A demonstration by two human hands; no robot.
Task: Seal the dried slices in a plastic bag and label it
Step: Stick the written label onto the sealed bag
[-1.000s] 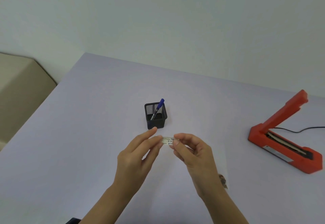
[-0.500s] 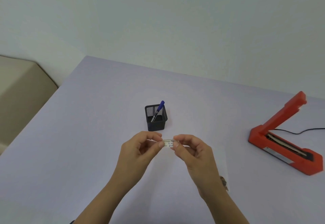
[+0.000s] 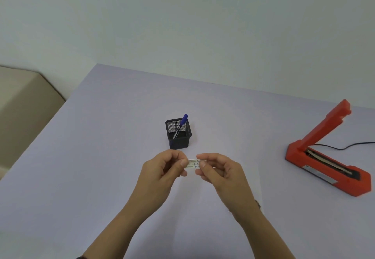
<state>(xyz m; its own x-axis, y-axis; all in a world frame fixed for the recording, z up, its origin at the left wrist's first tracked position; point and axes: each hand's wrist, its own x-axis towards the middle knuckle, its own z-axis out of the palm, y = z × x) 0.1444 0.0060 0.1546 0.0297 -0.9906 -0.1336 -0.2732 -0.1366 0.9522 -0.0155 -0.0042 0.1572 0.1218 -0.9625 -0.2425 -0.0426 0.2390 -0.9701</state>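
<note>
A small white label [image 3: 193,164] with handwriting is pinched at both ends, above the table. My left hand [image 3: 162,172] grips its left end between thumb and forefinger. My right hand [image 3: 222,172] grips its right end the same way. A clear plastic bag [image 3: 213,214] lies flat on the table under my right forearm, hard to make out. A bit of dark dried slice [image 3: 257,204] shows beside my right wrist.
A black mesh pen holder [image 3: 178,134] with a blue pen [image 3: 182,122] stands just beyond my hands. A red heat sealer [image 3: 328,157] with its arm raised sits at the right, its black cable [image 3: 345,147] running off right. A beige surface [image 3: 22,106] lies left of the table.
My left fingers have curled in from open to a tight pinch on the label's left end. Both hands stay in the same place over the table.
</note>
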